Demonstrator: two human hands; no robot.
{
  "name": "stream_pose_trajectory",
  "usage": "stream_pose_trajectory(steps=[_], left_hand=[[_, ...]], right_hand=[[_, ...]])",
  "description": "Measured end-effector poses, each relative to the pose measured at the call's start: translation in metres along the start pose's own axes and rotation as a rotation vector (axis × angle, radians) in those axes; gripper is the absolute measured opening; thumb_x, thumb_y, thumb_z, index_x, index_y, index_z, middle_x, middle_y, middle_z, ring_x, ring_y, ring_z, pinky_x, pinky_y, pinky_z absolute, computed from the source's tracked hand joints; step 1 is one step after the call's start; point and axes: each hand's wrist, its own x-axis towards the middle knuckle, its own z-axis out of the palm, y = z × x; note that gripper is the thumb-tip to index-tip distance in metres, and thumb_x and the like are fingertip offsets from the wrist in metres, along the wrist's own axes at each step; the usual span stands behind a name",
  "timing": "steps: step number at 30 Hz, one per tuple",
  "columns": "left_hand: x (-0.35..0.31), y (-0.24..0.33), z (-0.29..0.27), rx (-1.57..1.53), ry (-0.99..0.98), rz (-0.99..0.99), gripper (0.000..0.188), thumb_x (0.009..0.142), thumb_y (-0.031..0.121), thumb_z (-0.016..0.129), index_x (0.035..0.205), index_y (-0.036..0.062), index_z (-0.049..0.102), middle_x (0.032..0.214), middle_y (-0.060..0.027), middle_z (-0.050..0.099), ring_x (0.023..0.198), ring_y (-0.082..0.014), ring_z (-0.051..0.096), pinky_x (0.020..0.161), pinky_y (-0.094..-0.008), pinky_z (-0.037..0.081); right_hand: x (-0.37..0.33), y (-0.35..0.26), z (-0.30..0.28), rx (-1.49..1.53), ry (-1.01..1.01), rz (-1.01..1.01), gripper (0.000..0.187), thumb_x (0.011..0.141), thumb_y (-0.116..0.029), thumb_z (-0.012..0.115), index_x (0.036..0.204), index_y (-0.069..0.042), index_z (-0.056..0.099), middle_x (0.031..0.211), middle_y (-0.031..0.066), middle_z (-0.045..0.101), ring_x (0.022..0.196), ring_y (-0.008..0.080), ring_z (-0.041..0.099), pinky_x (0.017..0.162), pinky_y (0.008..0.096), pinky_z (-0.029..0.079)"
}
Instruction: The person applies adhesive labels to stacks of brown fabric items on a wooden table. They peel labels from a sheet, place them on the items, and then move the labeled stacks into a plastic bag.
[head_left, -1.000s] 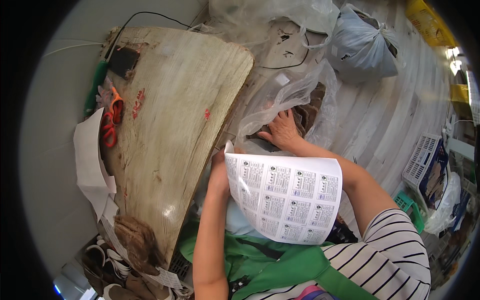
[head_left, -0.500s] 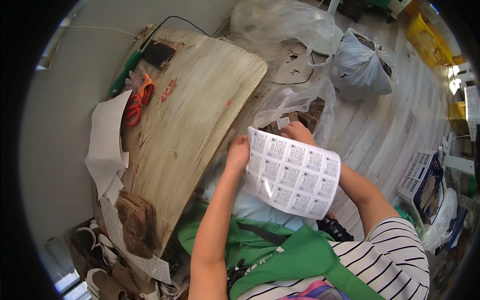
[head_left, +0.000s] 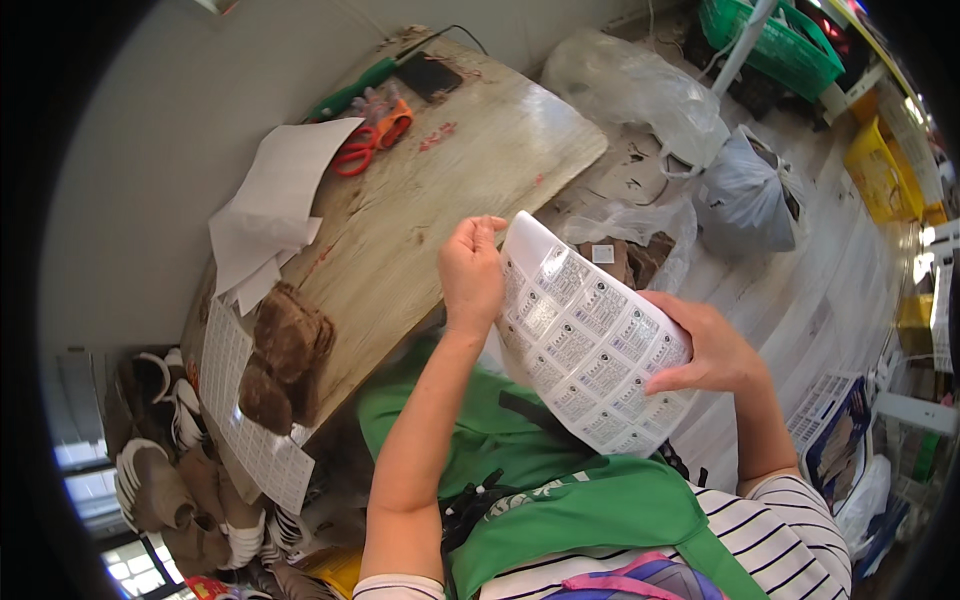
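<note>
A white sheet of printed labels (head_left: 590,345) is held up in front of me, its upper left part curling back. My left hand (head_left: 472,275) is closed at that upper left edge, with the fingertips pinched against it. My right hand (head_left: 712,350) grips the right edge, thumb on the printed face and fingers behind. Beyond the sheet, a brown item (head_left: 625,262) with a small white label (head_left: 603,254) stuck on it lies in an open clear plastic bag (head_left: 680,235). The sheet covers part of the bag.
A worn wooden table (head_left: 470,150) on the left carries red-handled scissors (head_left: 355,155), white paper (head_left: 270,190), another label sheet (head_left: 235,390) and folded brown pieces (head_left: 285,360). Shoes (head_left: 165,490) are piled at lower left. A tied grey bag (head_left: 750,195) and a yellow basket (head_left: 885,170) stand at right.
My right hand has come back from the brown item in the bag onto the right edge of the sheet. The sheet has tilted, and the view has shifted.
</note>
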Motion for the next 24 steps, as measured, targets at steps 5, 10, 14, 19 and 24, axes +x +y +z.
stream_pose_trajectory(steps=[5,10,14,19,24], left_hand=[[-0.009,0.057,-0.08,0.1,0.143,0.171,0.039,0.101,0.034,0.057,0.089,-0.0012,0.069,0.059,-0.0032,0.051,0.055,-0.0115,0.042,0.053,-0.0333,0.036],[-0.035,0.108,-0.152,0.164,0.016,0.279,0.041,0.09,0.04,0.073,0.087,-0.0008,0.068,0.067,-0.0065,0.064,0.06,-0.0116,0.055,0.059,-0.0301,0.045],[-0.049,0.114,-0.197,0.262,0.126,0.152,0.03,0.076,0.02,0.086,0.084,-0.0006,0.065,0.076,-0.0098,0.071,0.067,-0.0125,0.065,0.062,-0.0304,0.052],[-0.064,0.08,-0.25,0.334,0.395,0.247,0.03,0.082,0.022,0.082,0.085,0.0001,0.061,0.073,-0.0116,0.069,0.062,-0.0191,0.063,0.059,-0.0335,0.05],[-0.08,0.056,-0.271,0.487,0.514,0.258,0.034,0.082,0.029,0.081,0.085,0.0028,0.059,0.073,-0.0119,0.067,0.065,-0.0272,0.062,0.063,-0.038,0.049]], right_hand=[[0.015,-0.035,0.031,0.039,0.008,-0.033,0.048,0.078,-0.008,0.08,0.122,-0.001,0.062,0.104,0.0153,0.071,0.091,0.0195,0.069,0.081,0.0308,0.053],[0.062,-0.043,0.052,0.318,-0.121,-0.042,0.034,0.087,-0.005,0.07,0.119,0.005,0.062,0.101,0.0071,0.071,0.094,0.0121,0.062,0.084,0.0288,0.05],[0.103,-0.062,0.101,0.584,-0.376,0.02,0.044,0.092,-0.018,0.07,0.128,0.004,0.058,0.108,0.0039,0.067,0.1,0.0112,0.06,0.091,0.0286,0.048],[0.11,-0.086,0.172,0.13,-0.078,-0.246,0.071,0.077,-0.024,0.086,0.134,0.001,0.052,0.116,0.0103,0.066,0.107,0.0184,0.061,0.094,0.032,0.049],[0.115,-0.094,0.209,0.179,-0.069,-0.111,0.049,0.073,-0.01,0.087,0.114,0.002,0.063,0.104,0.0088,0.07,0.094,0.0151,0.064,0.085,0.031,0.052]])
